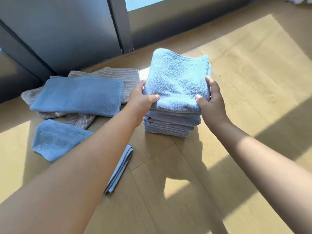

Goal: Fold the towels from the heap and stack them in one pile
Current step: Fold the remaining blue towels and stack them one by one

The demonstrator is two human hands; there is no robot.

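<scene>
The pale wooden floor (236,73) spreads out on every side of the pile of folded towels (170,124), lit by broad bands of sunlight and crossed by shadow. Beyond the pile and to its left stand dark grey door panels (67,31), reaching down to the floor.

Left of the pile lies the heap. A beige striped towel (118,74) is spread loosely at the bottom of it. A long blue towel (77,97), folded lengthwise, lies flat across the striped one. Nearer to the person than the heap, and still left of the pile, is a fluffy blue towel (55,139) on the floor, partly hidden by the left forearm. A thin blue cloth (121,166), folded into a narrow strip, shows from under that same forearm.

The pile itself is several blue-grey layers high, with its edges roughly in line. On top of it is a folded light blue terry towel (177,78). The near edge of this towel meets the pile. Whether its far edge lies flat cannot be told.

The left hand (140,98) grasps the left side of the terry towel, thumb pressed on top. The right hand (211,102) grasps its right side in the same way, thumb on top and fingers along the edge.
</scene>
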